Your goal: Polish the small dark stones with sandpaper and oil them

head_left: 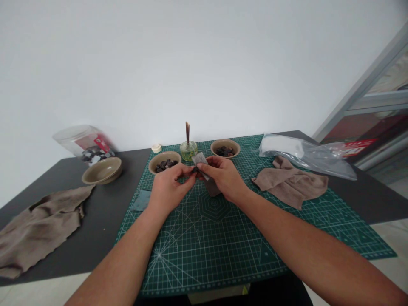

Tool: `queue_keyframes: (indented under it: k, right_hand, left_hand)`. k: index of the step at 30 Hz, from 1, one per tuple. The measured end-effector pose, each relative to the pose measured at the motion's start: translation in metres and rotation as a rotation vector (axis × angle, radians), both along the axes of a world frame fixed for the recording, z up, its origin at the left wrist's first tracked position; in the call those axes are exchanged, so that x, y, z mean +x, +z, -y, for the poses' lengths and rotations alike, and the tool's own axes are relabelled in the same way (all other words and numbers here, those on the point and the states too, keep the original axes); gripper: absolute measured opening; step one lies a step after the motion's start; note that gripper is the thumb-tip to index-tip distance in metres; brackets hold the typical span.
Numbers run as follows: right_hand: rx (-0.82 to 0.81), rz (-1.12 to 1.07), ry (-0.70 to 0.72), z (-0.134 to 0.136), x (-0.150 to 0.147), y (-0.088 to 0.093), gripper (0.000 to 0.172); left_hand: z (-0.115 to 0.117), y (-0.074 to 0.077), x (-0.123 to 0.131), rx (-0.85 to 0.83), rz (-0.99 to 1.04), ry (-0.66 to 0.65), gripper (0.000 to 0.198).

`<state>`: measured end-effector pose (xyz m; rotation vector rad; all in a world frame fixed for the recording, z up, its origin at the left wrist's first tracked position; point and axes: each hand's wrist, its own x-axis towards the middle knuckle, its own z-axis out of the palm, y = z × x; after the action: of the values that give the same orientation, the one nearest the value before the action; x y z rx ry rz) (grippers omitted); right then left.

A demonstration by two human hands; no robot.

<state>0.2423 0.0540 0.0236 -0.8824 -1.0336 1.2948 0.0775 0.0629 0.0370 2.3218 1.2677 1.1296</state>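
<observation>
The left hand [170,187] pinches a small dark stone [194,169] between thumb and fingers, almost closed. The right hand [225,176] grips a grey strip [199,160] under its thumb, the strip meeting the stone. Both are above the green mat [191,267]. Beyond the hands, a jar [188,151] of brown sticks [187,132] stands between two bowls of stones, left [152,168] and right [236,148].

From my remote seat I see a plain white wall [197,63] filling the upper view, soft diffuse light across it, a dark grey table [98,238] against its foot, pale flooring [47,290] below, a grey frame [360,87] slanting at my right.
</observation>
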Motion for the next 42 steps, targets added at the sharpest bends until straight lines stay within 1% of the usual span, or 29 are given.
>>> queue_keyframes:
  k: [2, 4, 6, 8, 12, 14, 16, 18, 21, 24, 28, 33, 37, 42]
  right_hand:
    - [-0.015, -0.004, -0.023, -0.001, 0.000, -0.001, 0.029]
    - [0.012, 0.030, -0.081, -0.003, 0.001, -0.002, 0.026]
    - [0.088, 0.126, -0.170, -0.003, 0.004, -0.003, 0.022]
    - [0.187, 0.270, -0.226, -0.002, 0.006, -0.002, 0.018]
    - [0.400, 0.511, -0.237, 0.002, 0.008, 0.000, 0.009]
    - [0.489, 0.591, -0.240, 0.003, 0.008, 0.000, 0.010]
    - [0.530, 0.672, -0.231, 0.003, 0.009, 0.000, 0.013]
    - [0.535, 0.757, -0.238, 0.003, 0.010, -0.001, 0.013]
    - [0.569, 0.856, -0.264, 0.004, 0.012, -0.001, 0.016]
    - [0.659, 0.909, -0.269, 0.004, 0.013, -0.002, 0.020]
    - [0.720, 0.959, -0.301, 0.004, 0.015, -0.002, 0.019]
    - [0.804, 0.925, -0.307, 0.008, 0.014, -0.001, 0.025]
    - [0.764, 0.925, -0.308, 0.009, 0.014, 0.000, 0.024]
    - [0.701, 0.937, -0.281, 0.010, 0.014, 0.002, 0.023]
  left_hand:
    - [-0.001, 0.000, 0.001, -0.005, -0.015, -0.026, 0.012]
    - [-0.002, -0.001, 0.002, -0.026, -0.002, -0.033, 0.013]
    - [-0.003, -0.001, 0.002, -0.048, 0.041, -0.035, 0.012]
    - [-0.004, -0.002, 0.002, -0.076, 0.108, -0.039, 0.010]
    - [-0.007, -0.002, 0.001, -0.143, 0.220, -0.078, 0.012]
    - [-0.008, -0.003, 0.001, -0.172, 0.248, -0.072, 0.011]
    - [-0.009, -0.003, 0.001, -0.206, 0.293, -0.052, 0.012]
    - [-0.009, -0.003, 0.001, -0.248, 0.330, -0.050, 0.021]
    - [-0.009, -0.001, 0.001, -0.246, 0.276, -0.024, 0.025]
    - [-0.007, 0.002, 0.000, -0.181, 0.188, 0.004, 0.022]
    - [-0.005, 0.004, 0.000, -0.157, 0.183, -0.010, 0.019]
    - [-0.005, 0.003, 0.001, -0.166, 0.174, -0.019, 0.017]
    - [-0.004, 0.004, 0.001, -0.183, 0.217, -0.008, 0.020]
    - [-0.001, 0.004, 0.003, -0.188, 0.298, -0.016, 0.014]
